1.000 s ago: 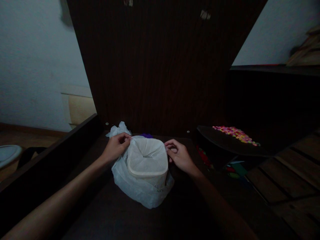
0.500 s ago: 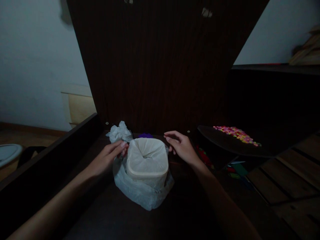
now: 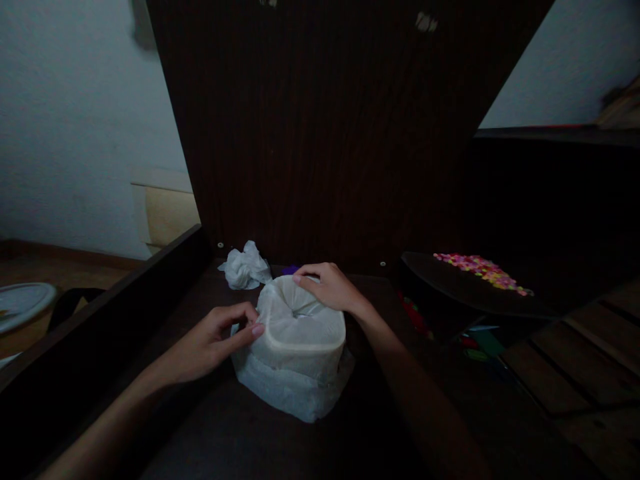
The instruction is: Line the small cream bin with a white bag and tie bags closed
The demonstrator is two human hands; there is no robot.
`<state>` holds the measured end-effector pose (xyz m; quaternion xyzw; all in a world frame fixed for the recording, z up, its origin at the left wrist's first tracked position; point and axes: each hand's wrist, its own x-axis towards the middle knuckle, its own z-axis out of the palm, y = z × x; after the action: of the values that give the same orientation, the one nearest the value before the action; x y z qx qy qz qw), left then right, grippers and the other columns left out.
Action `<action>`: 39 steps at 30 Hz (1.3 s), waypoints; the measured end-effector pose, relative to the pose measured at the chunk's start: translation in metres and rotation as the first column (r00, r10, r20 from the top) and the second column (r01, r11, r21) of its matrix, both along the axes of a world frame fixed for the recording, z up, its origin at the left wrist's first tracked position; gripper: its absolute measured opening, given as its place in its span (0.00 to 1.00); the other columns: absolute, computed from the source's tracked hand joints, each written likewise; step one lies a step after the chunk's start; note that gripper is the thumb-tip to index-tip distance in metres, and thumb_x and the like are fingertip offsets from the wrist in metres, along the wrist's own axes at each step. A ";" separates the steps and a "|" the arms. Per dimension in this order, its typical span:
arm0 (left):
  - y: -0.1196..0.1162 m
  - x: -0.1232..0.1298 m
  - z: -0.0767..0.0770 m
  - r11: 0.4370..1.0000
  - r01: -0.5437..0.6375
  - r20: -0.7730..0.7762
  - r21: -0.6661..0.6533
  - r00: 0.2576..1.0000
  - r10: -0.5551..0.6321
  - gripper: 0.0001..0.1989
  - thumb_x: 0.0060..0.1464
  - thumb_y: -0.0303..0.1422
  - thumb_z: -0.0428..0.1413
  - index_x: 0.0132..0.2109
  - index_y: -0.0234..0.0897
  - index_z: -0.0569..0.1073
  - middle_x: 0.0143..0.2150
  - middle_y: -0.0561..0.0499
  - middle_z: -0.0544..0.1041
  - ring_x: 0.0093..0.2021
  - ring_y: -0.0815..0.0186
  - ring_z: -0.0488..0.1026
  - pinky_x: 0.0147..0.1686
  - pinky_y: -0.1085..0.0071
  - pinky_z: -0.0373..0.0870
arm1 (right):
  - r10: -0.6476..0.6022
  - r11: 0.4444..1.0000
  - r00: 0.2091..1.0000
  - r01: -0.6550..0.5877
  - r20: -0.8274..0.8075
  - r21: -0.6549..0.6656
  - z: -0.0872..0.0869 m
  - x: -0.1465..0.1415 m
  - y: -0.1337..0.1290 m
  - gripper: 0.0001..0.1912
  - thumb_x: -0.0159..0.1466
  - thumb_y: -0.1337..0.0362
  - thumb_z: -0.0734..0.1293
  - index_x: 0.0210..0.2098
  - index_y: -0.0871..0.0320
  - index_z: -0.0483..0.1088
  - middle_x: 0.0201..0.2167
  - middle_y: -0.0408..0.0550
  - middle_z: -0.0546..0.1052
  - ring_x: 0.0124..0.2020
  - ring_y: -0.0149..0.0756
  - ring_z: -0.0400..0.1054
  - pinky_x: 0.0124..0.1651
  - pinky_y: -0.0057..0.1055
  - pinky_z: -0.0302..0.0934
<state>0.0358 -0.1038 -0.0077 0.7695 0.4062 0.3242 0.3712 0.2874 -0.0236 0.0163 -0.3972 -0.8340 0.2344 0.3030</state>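
A squarish container (image 3: 306,345) stands on the dark wooden surface, wrapped in a thin whitish plastic bag (image 3: 295,390). The bag stretches over its rim and gathers into a hollow at the middle of the top. At the container's left side, the thumb and forefinger of my left hand (image 3: 213,340) pinch the bag just below the rim. My right hand (image 3: 333,287) is bent over the far right rim, its fingers closed on the bag there; some fingertips are hidden. Behind and left lies a crumpled piece of white plastic (image 3: 247,267).
A tall dark wooden panel (image 3: 320,147) rises behind the container, and a low side board (image 3: 115,320) runs along the left. At right, a dark curved shelf (image 3: 425,270) holds a pile of small pink and yellow pieces (image 3: 480,270). Something purple (image 3: 290,270) sits behind the container.
My right hand has moved left onto the far rim. My left hand has come down and nearer, its thumb and forefinger now on the bag's side. The view has shifted slightly.
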 end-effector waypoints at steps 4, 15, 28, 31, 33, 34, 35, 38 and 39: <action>-0.018 -0.001 0.002 0.998 0.055 -0.092 0.040 0.994 -0.051 0.15 0.61 0.43 0.56 0.31 0.39 0.75 0.27 0.54 0.75 0.30 0.65 0.72 0.31 0.74 0.67 | -0.038 0.999 0.999 0.038 0.012 0.001 0.001 0.002 -0.001 0.12 0.70 0.64 0.64 0.41 0.59 0.81 0.40 0.49 0.84 0.39 0.36 0.77 0.43 0.29 0.64; -0.047 0.037 -0.012 0.960 0.276 -0.301 0.040 0.920 -0.251 0.15 0.67 0.38 0.51 0.35 0.39 0.76 0.32 0.50 0.79 0.33 0.64 0.76 0.36 0.71 0.68 | -0.092 0.996 0.996 0.092 0.003 -0.017 0.001 -0.003 0.000 0.12 0.68 0.63 0.65 0.36 0.59 0.81 0.36 0.47 0.84 0.39 0.38 0.77 0.43 0.30 0.63; -0.010 -0.014 0.012 0.997 -0.072 0.098 -0.003 0.993 0.072 0.12 0.60 0.43 0.60 0.34 0.40 0.80 0.31 0.51 0.80 0.33 0.62 0.75 0.35 0.70 0.71 | -0.201 0.979 0.973 0.203 -0.115 0.010 0.019 0.066 -0.061 0.21 0.70 0.52 0.64 0.25 0.57 0.69 0.21 0.41 0.70 0.23 0.29 0.64 0.28 0.26 0.55; 0.022 -0.010 -0.002 0.973 -0.123 0.338 -0.196 0.923 0.185 0.15 0.55 0.45 0.65 0.42 0.39 0.80 0.37 0.48 0.81 0.36 0.62 0.76 0.36 0.70 0.71 | -0.029 0.984 0.997 0.016 0.068 0.177 0.012 0.060 -0.101 0.22 0.70 0.52 0.65 0.25 0.58 0.71 0.20 0.40 0.71 0.22 0.27 0.63 0.28 0.26 0.52; 0.043 -0.005 -0.015 0.948 -0.046 0.429 -0.314 0.884 0.185 0.20 0.53 0.46 0.67 0.48 0.38 0.80 0.40 0.46 0.82 0.38 0.61 0.77 0.37 0.69 0.71 | -0.042 0.935 0.986 -0.018 0.160 0.355 0.000 0.049 -0.121 0.25 0.72 0.49 0.63 0.24 0.59 0.69 0.20 0.39 0.73 0.21 0.26 0.65 0.29 0.28 0.50; 0.052 -0.002 -0.022 0.939 -0.014 0.472 -0.342 0.862 0.185 0.22 0.52 0.46 0.67 0.50 0.38 0.79 0.41 0.46 0.82 0.39 0.60 0.77 0.38 0.69 0.72 | -0.110 0.888 0.973 0.006 0.201 0.460 -0.007 0.043 -0.128 0.28 0.71 0.46 0.62 0.22 0.58 0.68 0.19 0.40 0.72 0.21 0.27 0.65 0.29 0.30 0.49; 0.060 0.000 -0.029 0.928 0.030 0.491 -0.371 0.855 0.169 0.23 0.52 0.46 0.68 0.50 0.38 0.79 0.42 0.45 0.82 0.41 0.59 0.78 0.39 0.68 0.72 | -0.155 0.815 0.965 0.003 0.213 0.579 -0.015 0.037 -0.133 0.29 0.72 0.46 0.61 0.21 0.58 0.67 0.17 0.40 0.70 0.19 0.28 0.64 0.28 0.32 0.48; 0.075 0.003 -0.044 0.929 0.100 0.517 -0.357 0.849 0.107 0.24 0.52 0.48 0.68 0.48 0.35 0.80 0.41 0.44 0.82 0.41 0.60 0.78 0.40 0.69 0.72 | -0.248 0.592 0.959 0.037 0.139 0.805 -0.040 0.023 -0.136 0.28 0.75 0.54 0.60 0.19 0.57 0.65 0.15 0.39 0.68 0.18 0.29 0.62 0.28 0.32 0.49; 0.077 0.003 -0.048 0.931 0.121 0.518 -0.344 0.852 0.080 0.24 0.52 0.50 0.67 0.47 0.35 0.80 0.40 0.44 0.82 0.39 0.61 0.78 0.39 0.70 0.72 | -0.271 0.555 0.955 0.050 0.124 0.831 -0.047 0.020 -0.135 0.28 0.75 0.55 0.59 0.19 0.57 0.65 0.15 0.39 0.67 0.17 0.29 0.61 0.28 0.32 0.50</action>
<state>0.0392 -0.0264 -0.0557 0.5739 0.3342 0.4363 0.6072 0.3073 -0.1582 -0.0308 -0.3114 -0.8367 -0.2566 0.3704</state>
